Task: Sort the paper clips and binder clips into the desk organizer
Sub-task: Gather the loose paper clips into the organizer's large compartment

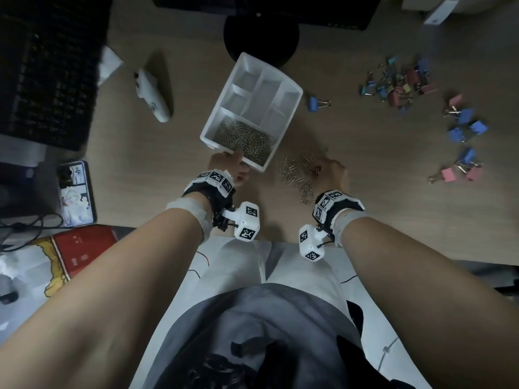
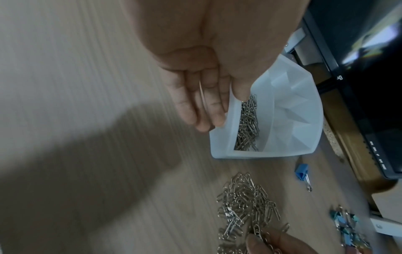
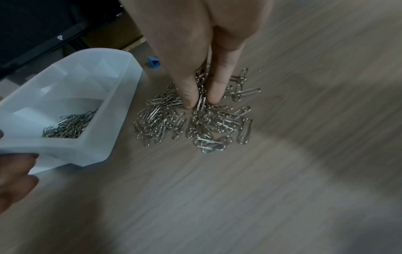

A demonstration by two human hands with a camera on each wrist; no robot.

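Note:
A white desk organizer with several compartments sits tilted on the wooden desk. Its nearest compartment holds a heap of silver paper clips. My left hand grips the near wall of the organizer, thumb inside, fingers outside. To the right lies a loose pile of paper clips on the desk. My right hand reaches down into the pile and pinches a bunch of clips between thumb and fingers. Coloured binder clips lie scattered at the far right.
A lone blue binder clip lies just right of the organizer. More blue and pink binder clips sit at the right. A keyboard, a white device, a phone and a monitor base lie left and behind.

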